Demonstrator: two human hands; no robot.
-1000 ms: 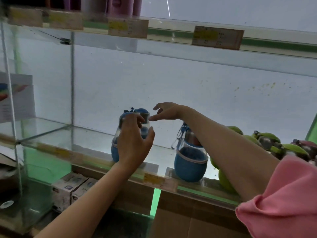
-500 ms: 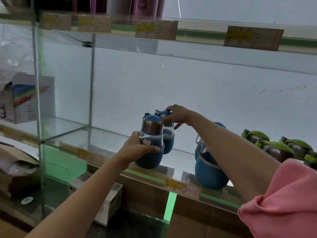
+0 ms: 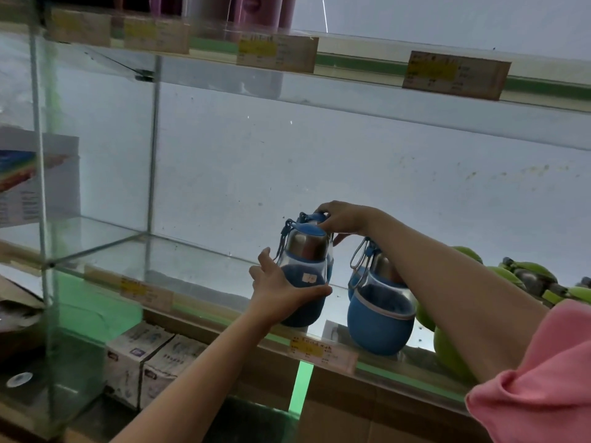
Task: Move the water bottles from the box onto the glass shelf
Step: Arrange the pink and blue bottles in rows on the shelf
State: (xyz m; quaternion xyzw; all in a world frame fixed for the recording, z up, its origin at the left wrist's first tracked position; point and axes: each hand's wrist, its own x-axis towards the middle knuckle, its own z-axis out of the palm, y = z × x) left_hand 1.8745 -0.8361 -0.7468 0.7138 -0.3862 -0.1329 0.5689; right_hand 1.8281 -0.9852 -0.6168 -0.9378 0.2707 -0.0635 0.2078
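On glass shelf [image 3: 198,266], blue bottles [image 3: 305,266].

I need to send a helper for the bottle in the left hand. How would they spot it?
On the glass shelf, find the blue bottles left of the green ones. It is the front bottle, which the left hand grips; unlike the others, it has a small white sticker.

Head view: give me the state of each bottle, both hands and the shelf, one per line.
Front blue bottle: upright at the shelf's front edge, capped.
Rear blue bottle: behind it, mostly hidden.
Right blue bottle: standing on shelf, capped, not held.
Green bottles: lying down.
Left hand: wrapped around front bottle.
Right hand: gripping rear bottle's cap.
Glass shelf: left part bare.
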